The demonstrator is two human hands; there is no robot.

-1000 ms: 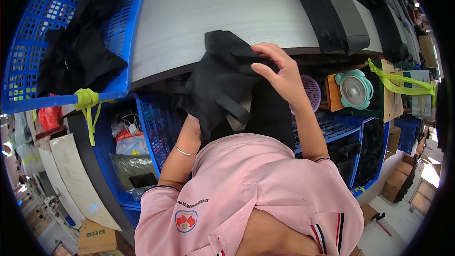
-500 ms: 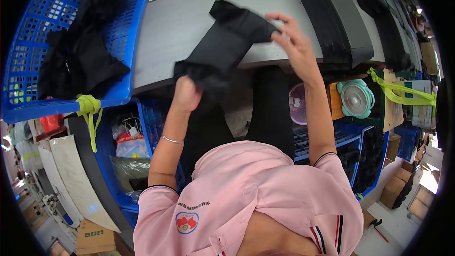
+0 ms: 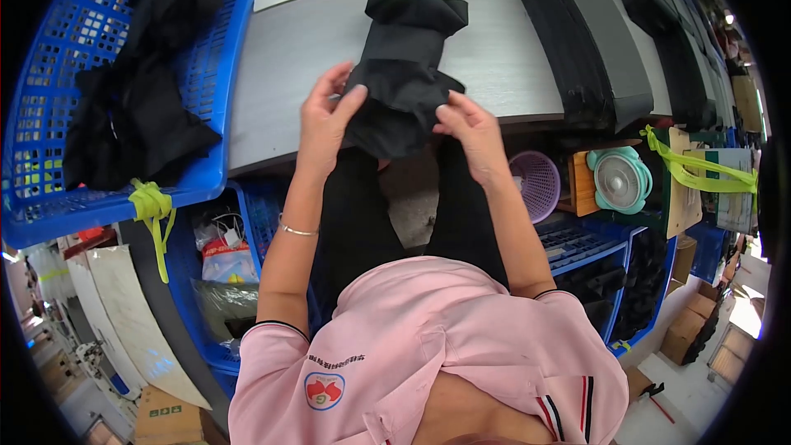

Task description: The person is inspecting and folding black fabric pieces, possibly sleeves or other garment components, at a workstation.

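Two bare hands work on one black cloth piece (image 3: pixel 404 53) at the near edge of the bench (image 3: pixel 280 74). We see the right hand (image 3: pixel 468 125) pinching the cloth's right side between thumb and fingers. At the left side, the left hand (image 3: pixel 331 107) has its thumb against the fabric and its fingers loosely curled; we cannot tell whether it grips. The upper part of the cloth lies on the bench with its far end bunched, while the lower part bulges out past the front edge, above the lap. We judge slipping to be the chief risk: should the right pinch loosen while the left gives little hold, the overhanging weight could draw the piece off. Uneven tension between the hands could likewise skew it or set creases, since its layers look slack and rumpled. Black on black, we could also easily mistake one edge or layer for another. Farther right, we note a stack of flat black pieces (image 3: pixel 568 49); a wide sweep of the right arm might disturb it. To the left, a blue basket (image 3: pixel 91 218) holds more dark cloth (image 3: pixel 140 124), whose loose folds could snag a passing sleeve.
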